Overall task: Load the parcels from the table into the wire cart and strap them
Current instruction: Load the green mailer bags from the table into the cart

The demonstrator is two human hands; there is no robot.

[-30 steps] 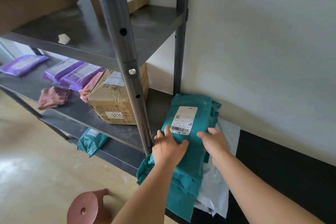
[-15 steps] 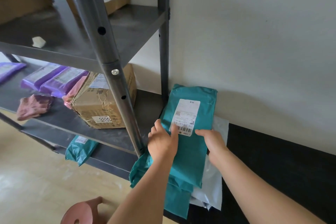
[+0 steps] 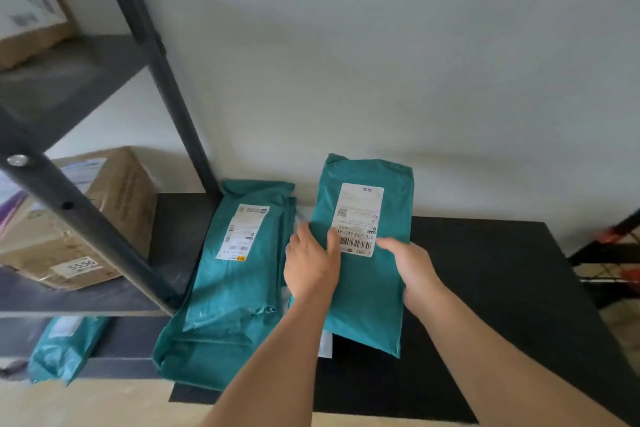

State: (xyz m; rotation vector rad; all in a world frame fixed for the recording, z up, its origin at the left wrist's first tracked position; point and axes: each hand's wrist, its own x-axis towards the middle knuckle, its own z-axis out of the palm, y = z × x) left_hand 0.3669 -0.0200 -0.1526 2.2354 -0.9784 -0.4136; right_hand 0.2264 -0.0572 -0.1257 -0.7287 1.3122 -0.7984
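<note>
Flat teal mailer gripped by left hand, right hand; crinkled stack beside.

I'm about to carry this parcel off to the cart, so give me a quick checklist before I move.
1. Two-handed grip: ok. Left hand and right hand hold the teal parcel by its sides.
2. Clear of the teal stack: ok, held to its right, not on it.
3. Label readable: ok, it faces up.
4. White parcel underneath not clinging: cannot tell.
5. Path to the right: cannot tell; only a wire frame shows at the edge.
</note>
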